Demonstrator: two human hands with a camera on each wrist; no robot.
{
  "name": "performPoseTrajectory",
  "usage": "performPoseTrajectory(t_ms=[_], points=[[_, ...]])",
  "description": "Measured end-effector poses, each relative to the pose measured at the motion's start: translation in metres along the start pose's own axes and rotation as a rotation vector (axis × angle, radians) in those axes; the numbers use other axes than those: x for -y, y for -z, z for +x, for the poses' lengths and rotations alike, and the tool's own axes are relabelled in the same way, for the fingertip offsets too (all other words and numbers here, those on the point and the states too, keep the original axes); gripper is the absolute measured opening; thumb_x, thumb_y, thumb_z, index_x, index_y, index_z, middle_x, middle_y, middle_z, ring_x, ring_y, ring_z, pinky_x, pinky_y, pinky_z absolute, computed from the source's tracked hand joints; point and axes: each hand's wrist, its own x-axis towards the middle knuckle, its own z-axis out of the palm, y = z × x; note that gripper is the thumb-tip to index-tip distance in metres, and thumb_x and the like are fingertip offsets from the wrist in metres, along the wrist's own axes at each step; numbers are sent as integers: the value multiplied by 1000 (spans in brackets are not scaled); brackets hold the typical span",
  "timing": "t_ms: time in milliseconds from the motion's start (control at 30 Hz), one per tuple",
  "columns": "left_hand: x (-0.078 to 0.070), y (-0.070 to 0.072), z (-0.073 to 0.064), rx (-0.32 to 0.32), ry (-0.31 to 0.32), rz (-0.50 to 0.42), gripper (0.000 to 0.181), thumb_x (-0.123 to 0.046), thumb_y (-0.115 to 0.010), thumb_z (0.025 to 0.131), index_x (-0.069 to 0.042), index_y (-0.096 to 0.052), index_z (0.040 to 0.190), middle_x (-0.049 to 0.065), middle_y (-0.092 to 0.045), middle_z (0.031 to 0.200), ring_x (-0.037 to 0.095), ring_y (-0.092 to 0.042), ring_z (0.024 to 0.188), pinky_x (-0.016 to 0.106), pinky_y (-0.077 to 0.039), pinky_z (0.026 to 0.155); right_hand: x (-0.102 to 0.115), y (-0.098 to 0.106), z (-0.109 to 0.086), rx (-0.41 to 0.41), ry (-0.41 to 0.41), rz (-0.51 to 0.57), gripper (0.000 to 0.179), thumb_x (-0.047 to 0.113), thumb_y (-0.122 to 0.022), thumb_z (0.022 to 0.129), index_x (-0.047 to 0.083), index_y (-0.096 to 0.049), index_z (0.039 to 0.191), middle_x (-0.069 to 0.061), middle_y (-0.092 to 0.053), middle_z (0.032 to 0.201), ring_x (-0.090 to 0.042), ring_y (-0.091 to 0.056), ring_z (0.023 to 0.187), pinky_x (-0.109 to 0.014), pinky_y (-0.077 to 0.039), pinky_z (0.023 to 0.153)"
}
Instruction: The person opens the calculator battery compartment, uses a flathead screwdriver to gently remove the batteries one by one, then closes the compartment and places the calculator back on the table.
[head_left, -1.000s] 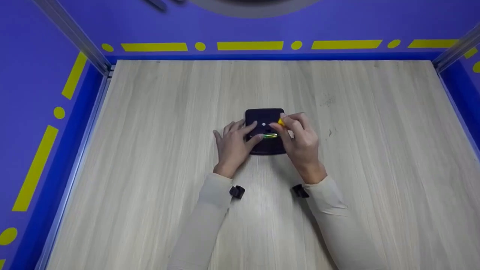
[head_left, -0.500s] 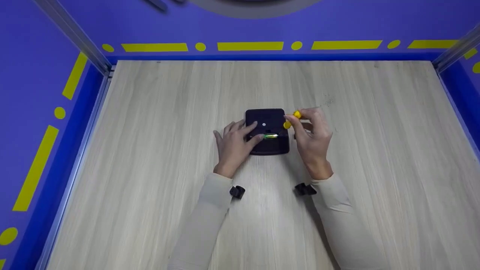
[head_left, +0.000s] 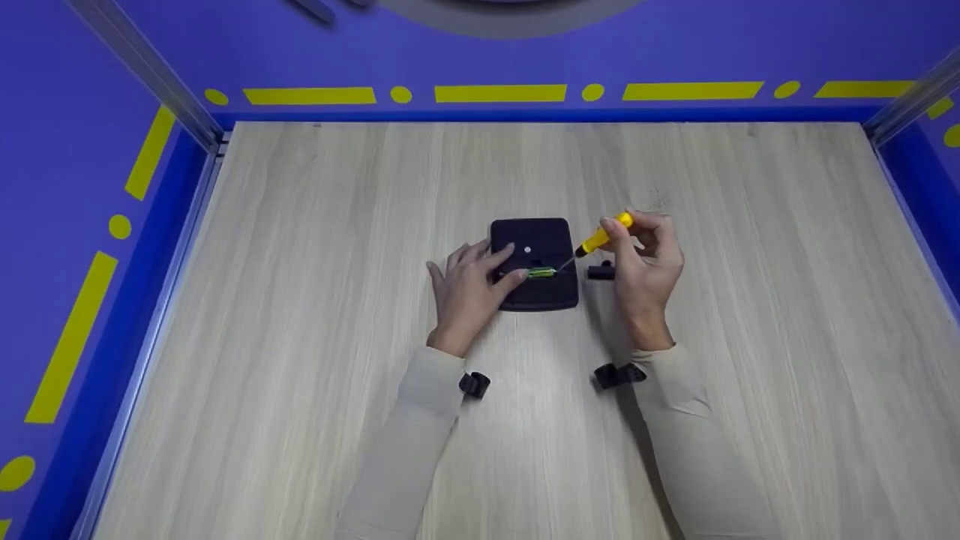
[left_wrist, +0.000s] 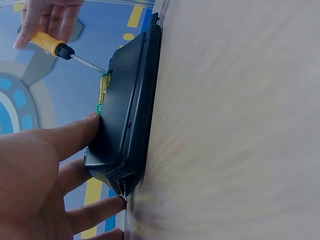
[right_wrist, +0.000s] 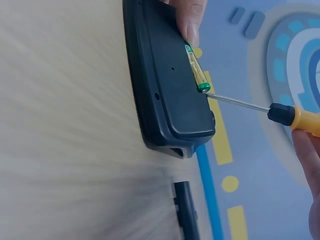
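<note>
The tabletop (head_left: 360,225) is a pale, wood-grained board with a faint dark smudge (head_left: 658,199) at the upper right of the head view. Blue panels (head_left: 487,56) enclose it at the back and both sides, marked with yellow bars and dots; metal posts (head_left: 146,67) stand at the rear corners.

A black device (head_left: 544,295) lies flat near the middle of the tabletop. A green battery (head_left: 541,272) is set in it, long axis running left to right across the device.

The screwdriver (head_left: 598,239) is held at a slant above the device's right edge. Its long axis runs diagonally: yellow handle up and to the right, away from the person, metal shaft down and left to the battery's right end. Whether the tip touches the battery cannot be confirmed.

Of the hands, the right hand (head_left: 649,259) pinches the screwdriver by its handle. The left hand (head_left: 465,289) is spread at the device's left side, thumb at the battery's left end, index finger on the device. A small black piece (head_left: 598,273) lies just right of the device.
</note>
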Motion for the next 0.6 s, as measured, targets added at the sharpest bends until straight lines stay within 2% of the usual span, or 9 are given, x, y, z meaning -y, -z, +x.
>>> performPoseTrajectory(t_ms=[267, 600], points=[[0, -1, 0, -5, 6, -8, 55, -53, -70, 99, -27, -66, 147, 8, -53, 159, 37, -39, 151, 81, -4, 118, -7, 5, 0, -87, -147, 91, 17, -6, -76, 95, -5, -65, 108, -19, -67, 100, -26, -71, 83, -31, -64, 69], [0, -2, 0, -7, 10, -9, 56, -54, -71, 98, -28, -66, 147, 8, -53, 159, 37, -39, 151, 80, -4, 118, -22, 10, 3, -182, -246, 199, 13, -4, -74, 97, -4, -64, 106, -20, -63, 101, -30, -74, 85, -35, -65, 66]])
